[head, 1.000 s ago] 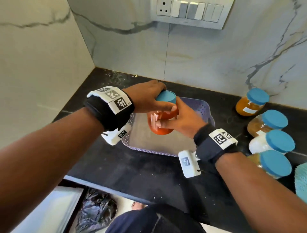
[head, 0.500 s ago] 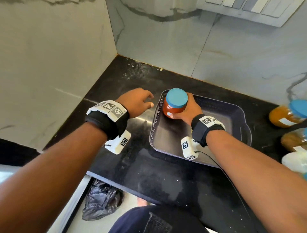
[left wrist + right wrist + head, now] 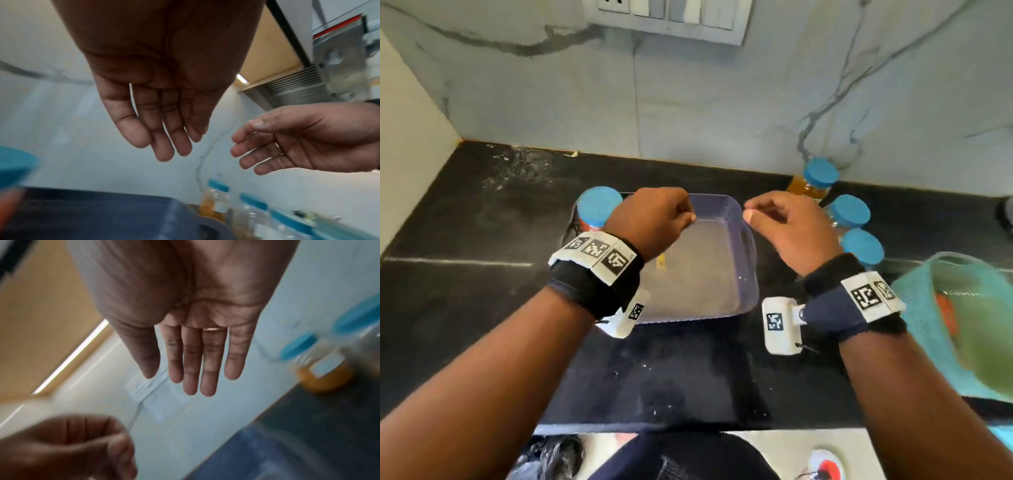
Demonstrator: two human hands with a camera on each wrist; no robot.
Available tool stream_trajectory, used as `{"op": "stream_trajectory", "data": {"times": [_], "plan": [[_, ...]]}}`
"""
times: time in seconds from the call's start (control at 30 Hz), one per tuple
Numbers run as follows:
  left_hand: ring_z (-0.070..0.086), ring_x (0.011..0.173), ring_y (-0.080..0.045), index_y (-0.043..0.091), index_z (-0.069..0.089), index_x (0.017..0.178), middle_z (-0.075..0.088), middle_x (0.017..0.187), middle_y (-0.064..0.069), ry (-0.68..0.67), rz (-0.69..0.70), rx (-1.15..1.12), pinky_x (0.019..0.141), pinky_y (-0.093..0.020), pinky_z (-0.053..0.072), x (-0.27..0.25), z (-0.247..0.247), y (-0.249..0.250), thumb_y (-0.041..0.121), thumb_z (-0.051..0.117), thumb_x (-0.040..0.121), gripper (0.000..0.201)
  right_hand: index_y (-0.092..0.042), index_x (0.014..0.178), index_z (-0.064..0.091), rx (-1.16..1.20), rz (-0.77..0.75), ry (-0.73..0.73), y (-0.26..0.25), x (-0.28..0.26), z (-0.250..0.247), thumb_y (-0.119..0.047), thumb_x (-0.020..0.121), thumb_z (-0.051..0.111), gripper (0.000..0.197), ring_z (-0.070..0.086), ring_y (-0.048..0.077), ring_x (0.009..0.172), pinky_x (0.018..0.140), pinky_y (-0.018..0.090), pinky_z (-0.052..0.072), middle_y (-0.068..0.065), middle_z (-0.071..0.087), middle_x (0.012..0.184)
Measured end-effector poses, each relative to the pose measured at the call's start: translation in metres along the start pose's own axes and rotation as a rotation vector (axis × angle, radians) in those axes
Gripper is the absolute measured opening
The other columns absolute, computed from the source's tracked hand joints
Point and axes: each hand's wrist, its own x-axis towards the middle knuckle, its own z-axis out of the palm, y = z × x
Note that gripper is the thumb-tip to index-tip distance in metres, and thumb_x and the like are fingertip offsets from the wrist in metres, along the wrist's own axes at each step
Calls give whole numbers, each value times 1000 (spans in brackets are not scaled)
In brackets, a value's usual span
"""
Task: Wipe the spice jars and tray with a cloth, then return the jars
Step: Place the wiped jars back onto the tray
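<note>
A purple tray sits on the black counter. A red spice jar with a blue lid stands in its far left corner, partly hidden by my left wrist. My left hand hovers above the tray, fingers relaxed, holding nothing; the left wrist view shows its straight fingers. My right hand hovers over the tray's right rim, open and empty, fingers straight. Three blue-lidded jars stand right of the tray, behind my right hand. A teal cloth lies at the right edge.
Marble walls enclose the counter at the back and left, with a switch panel above. A small yellow speck lies on the tray floor. The counter's front edge runs below my forearms.
My right hand has let go of the red jar, which now stands in the tray's far left corner. Both hands have lifted and moved right, over the tray.
</note>
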Motion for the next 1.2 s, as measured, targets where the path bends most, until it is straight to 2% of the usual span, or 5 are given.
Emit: {"op": "stream_trajectory", "data": {"times": [0.2,0.33,0.6,0.8,1.2], "plan": [[65,94,-26,25,60,83,72,95,-3,-190,160,-30,78,-37,50,8,73,98,41,64,94,20,-27,111,65,-228,347,316,126,-85,-95,-52,74,69,44,64,23,109,95,43,51,-1,70,111],[66,104,-22,21,68,110,72,108,0,-246,198,-120,89,-37,52,11,109,123,21,59,98,15,-18,146,38,-235,395,30,157,-96,-76,-42,69,85,93,49,25,131,103,34,39,6,51,143],[58,123,-28,19,47,142,56,140,-7,-288,246,-57,101,-44,49,8,148,162,33,66,93,54,-21,138,32,218,518,2,211,-91,-40,-17,61,94,99,56,21,121,105,42,47,-3,54,127],[47,136,-34,13,26,155,41,155,-14,-371,212,-37,111,-42,40,6,171,169,20,63,93,72,-33,131,42,261,409,-9,221,-87,-27,-26,46,97,100,59,13,119,107,44,48,-9,62,126],[56,101,-24,14,48,127,49,112,-6,-102,148,207,82,-35,47,6,75,163,88,27,76,93,-27,132,46,40,-34,36,116,-60,-17,-64,52,84,97,55,9,117,97,34,53,-10,55,125]]}}
